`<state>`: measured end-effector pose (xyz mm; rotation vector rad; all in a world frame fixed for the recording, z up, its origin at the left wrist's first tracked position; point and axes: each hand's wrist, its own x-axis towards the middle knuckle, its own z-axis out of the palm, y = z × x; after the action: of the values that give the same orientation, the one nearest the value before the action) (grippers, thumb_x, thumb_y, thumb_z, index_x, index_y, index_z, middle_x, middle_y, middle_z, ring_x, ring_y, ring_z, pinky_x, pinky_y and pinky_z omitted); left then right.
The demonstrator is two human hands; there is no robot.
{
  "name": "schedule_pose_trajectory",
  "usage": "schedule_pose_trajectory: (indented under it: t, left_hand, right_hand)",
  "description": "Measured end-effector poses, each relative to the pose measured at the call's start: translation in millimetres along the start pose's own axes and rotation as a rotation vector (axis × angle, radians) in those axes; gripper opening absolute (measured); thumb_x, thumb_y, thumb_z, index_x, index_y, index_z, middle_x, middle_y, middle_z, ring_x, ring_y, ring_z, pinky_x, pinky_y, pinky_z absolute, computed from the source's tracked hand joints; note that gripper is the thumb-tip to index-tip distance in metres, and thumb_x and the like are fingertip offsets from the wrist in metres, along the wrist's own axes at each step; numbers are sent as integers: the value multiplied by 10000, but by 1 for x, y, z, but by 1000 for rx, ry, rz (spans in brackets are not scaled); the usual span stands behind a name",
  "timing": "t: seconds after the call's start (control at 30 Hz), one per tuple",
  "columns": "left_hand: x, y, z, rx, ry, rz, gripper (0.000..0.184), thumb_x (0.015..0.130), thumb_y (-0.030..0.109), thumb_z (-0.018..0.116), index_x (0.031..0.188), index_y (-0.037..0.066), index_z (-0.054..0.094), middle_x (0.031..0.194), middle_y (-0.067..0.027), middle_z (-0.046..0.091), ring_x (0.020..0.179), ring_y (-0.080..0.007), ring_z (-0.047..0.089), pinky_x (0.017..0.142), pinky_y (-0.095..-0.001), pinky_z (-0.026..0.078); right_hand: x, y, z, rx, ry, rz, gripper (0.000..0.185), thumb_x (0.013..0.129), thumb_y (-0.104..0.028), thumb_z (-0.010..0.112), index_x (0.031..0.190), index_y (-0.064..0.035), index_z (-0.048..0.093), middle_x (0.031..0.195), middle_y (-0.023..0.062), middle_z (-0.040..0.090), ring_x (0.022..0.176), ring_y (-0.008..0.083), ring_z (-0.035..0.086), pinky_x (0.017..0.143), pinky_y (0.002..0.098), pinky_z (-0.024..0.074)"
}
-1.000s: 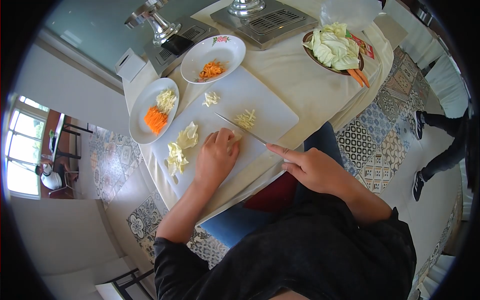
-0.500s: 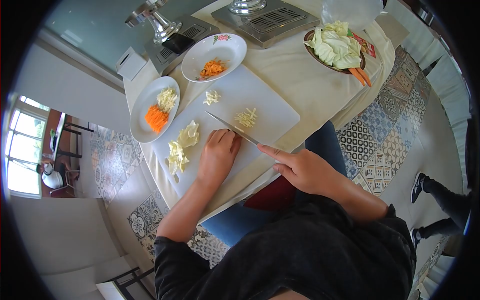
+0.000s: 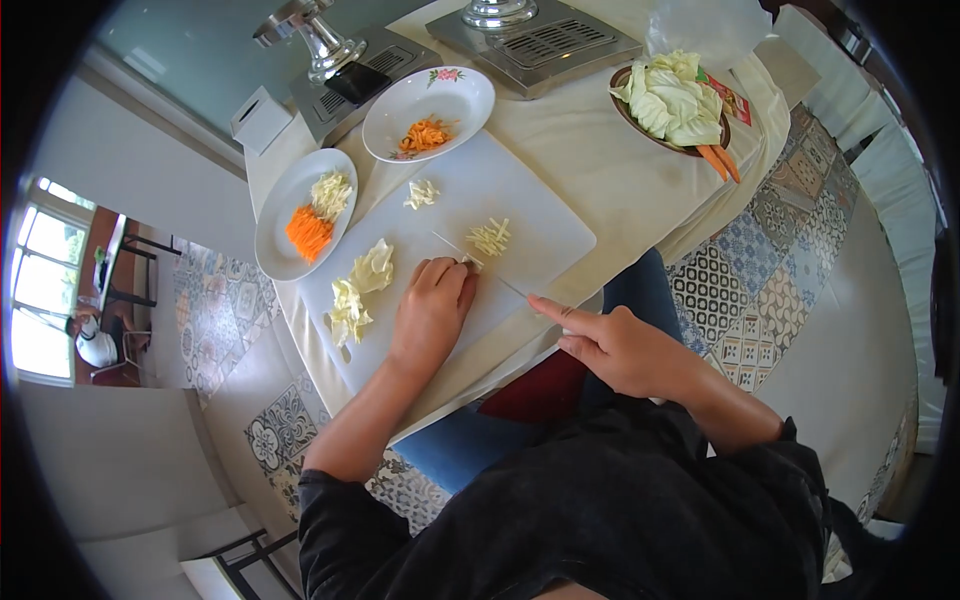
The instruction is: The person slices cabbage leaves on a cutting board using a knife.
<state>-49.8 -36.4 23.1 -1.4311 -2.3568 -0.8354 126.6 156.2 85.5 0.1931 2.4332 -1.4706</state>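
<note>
My left hand [image 3: 432, 308] has its fingers curled down on the white cutting board [image 3: 535, 190], pressing a small pale cabbage piece [image 3: 472, 262] that is mostly hidden beneath them. My right hand [image 3: 618, 348] grips a knife [image 3: 511, 288], its index finger stretched along the spine. The blade is blurred and lies just right of my left fingertips. Beyond it sits a small pile of cabbage strips [image 3: 489, 237], with a second heap of shredded cabbage [image 3: 422, 193] farther up the board. Loose cabbage leaves [image 3: 360, 285] lie left of my left hand.
An oval plate [image 3: 276, 215] carries shredded carrot and cabbage; a flowered plate [image 3: 465, 100] holds more carrot. At the far right stands a bowl [image 3: 628, 105] with cabbage leaves and carrots. Metal stoves [image 3: 560, 45] and a tissue box [image 3: 262, 120] line the back.
The knife has tilted, so its blade shows as a thin blurred line. My right hand has shifted slightly right and down. My left hand stays on the cabbage piece.
</note>
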Motion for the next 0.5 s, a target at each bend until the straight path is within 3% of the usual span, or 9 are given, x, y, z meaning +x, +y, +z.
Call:
schedule_pose_trajectory:
  t: [0.2, 0.23, 0.33, 0.43, 0.5]
  left_hand:
    - [-4, 1, 7, 39, 31, -20, 103, 847, 52, 709, 920, 2, 656, 928, -118, 632, 887, -314, 622, 775, -404, 548]
    - [-7, 3, 7, 49, 38, -25, 106, 853, 54, 703, 933, 0, 660, 933, -115, 633, 897, -309, 623, 779, -399, 551]
    - [-11, 14, 4, 61, 44, -116, 125, 865, 47, 680, 978, -6, 666, 962, -120, 644, 919, -311, 624, 807, -402, 548]
    - [-17, 23, 11, 73, 136, -221, 139, 866, 41, 672, 995, -11, 658, 994, -128, 654, 935, -321, 621, 835, -410, 537]
    - [-20, 32, 16, 60, 220, -318, 166, 862, 27, 666, 1023, -9, 648, 1009, -133, 657, 943, -336, 619, 846, -420, 526]
  right_hand:
    - [9, 5, -6, 39, -29, -3, 538, 1013, -145, 524, 1537, -200, 413, 683, 216, 535, 588, 257, 503, 700, 330, 471]
    - [14, 5, -8, 22, -66, 43, 537, 1007, -138, 527, 1531, -190, 421, 719, 227, 543, 610, 303, 522, 722, 331, 477]
    - [22, 13, 1, -45, 34, -162, 541, 997, -131, 537, 1525, -179, 430, 768, 245, 579, 652, 381, 564, 744, 360, 495]
    - [24, 16, 0, -128, 47, -228, 546, 985, -140, 549, 1517, -205, 445, 836, 270, 621, 729, 445, 605, 765, 428, 516]
    - [26, 23, 1, -219, 69, -269, 555, 983, -142, 566, 1517, -228, 443, 692, 233, 535, 584, 366, 524, 645, 388, 475]
